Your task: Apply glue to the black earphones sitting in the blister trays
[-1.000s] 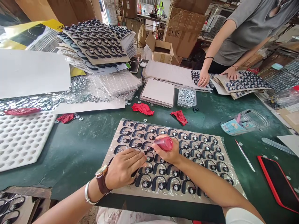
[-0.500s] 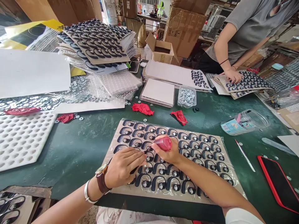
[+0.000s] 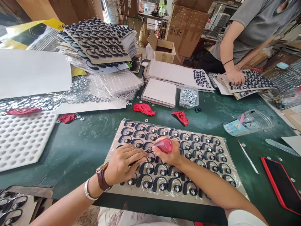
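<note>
A brown card sheet (image 3: 131,192) under clear film lies in front of me, carrying rows of black ear-hook pieces (image 3: 177,185) with round silvery centres. My right hand (image 3: 172,154) is closed around a small red squeeze bottle (image 3: 165,145), its base turned up towards me and its tip pointing down at the sheet's left-middle part. Just left of the tip is my left hand (image 3: 124,164), low over the hooks, fingers bent and pressed together. Whatever lies between those fingertips is hidden from view.
Crumpled red scraps (image 3: 144,109) and a tub of washers (image 3: 188,97) sit beyond the sheet. A clear jar (image 3: 249,123), a white pen (image 3: 248,157) and a red-cased phone (image 3: 282,185) are at right. Stacked hook sheets (image 3: 98,40) rise at back left. A co-worker's hand (image 3: 235,77) touches other sheets.
My left hand has shifted slightly up the sheet, uncovering a hook near its lower edge. My right hand and the bottle stay almost in place.
</note>
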A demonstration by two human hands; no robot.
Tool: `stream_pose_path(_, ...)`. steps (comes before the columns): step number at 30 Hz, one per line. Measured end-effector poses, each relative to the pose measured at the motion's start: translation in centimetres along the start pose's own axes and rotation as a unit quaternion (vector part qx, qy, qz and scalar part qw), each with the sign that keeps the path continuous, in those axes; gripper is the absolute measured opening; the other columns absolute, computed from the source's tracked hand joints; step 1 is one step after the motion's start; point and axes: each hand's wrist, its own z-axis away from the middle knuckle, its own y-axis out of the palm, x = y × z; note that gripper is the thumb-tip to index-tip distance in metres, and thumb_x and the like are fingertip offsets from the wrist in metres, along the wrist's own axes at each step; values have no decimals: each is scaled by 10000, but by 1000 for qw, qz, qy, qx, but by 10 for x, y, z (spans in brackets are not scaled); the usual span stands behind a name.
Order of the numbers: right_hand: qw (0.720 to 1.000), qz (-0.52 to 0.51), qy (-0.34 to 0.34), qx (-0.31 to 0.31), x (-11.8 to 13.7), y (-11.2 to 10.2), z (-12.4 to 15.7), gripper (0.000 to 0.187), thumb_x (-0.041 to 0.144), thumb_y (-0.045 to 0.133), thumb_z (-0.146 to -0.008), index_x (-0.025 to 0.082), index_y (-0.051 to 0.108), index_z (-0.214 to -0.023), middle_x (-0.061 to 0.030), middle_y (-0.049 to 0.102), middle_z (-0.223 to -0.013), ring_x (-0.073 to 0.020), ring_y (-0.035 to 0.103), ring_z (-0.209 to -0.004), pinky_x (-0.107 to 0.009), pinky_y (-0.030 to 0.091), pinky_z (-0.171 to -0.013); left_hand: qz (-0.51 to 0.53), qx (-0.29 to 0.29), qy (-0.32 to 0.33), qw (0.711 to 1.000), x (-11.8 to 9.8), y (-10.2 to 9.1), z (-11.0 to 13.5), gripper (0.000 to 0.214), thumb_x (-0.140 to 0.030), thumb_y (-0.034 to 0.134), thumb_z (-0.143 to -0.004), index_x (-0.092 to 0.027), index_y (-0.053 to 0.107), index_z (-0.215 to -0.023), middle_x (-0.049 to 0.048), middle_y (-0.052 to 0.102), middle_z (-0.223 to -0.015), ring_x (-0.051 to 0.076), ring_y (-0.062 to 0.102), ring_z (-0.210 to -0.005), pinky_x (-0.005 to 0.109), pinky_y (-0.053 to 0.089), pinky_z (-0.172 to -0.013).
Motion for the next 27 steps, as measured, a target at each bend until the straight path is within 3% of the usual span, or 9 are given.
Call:
stream_pose_path(8, 998, -49, 23, 26, -5, 4, 4, 133, 337, 686, -813, 221, 636, -856, -16, 712, -759, -145, 680, -614, -254, 565, -588, 44, 12, -69, 997, 10, -4, -4, 145, -125, 588, -890, -190, 665, -995, 26, 745, -885, 150, 687, -783, 278, 528, -728)
stream_pose_path(13, 999, -41, 6, 1, -4, 2, 3, 111, 313, 689, -807, 213, 647, -826, -23, 714, -754, -150, 693, -627, -251, 572, -594, 62, 18, -127, 990, 19, -6, -4, 120, -178, 601, -894, -189, 698, -963, 43, 734, -827, 150, 660, -709, 261, 517, -666)
stream_pose_path(27, 998, -57, 1, 27, -10, 6, 5, 165, 350, 695, -827, 215, 644, -907, -26, 724, -805, -154, 703, -661, -264, 574, -614, 71, 18, -218, 973, 25, -5, -6, 165, -302, 614, -902, -195, 739, -910, 47, 749, -878, 179, 702, -787, 259, 568, -674)
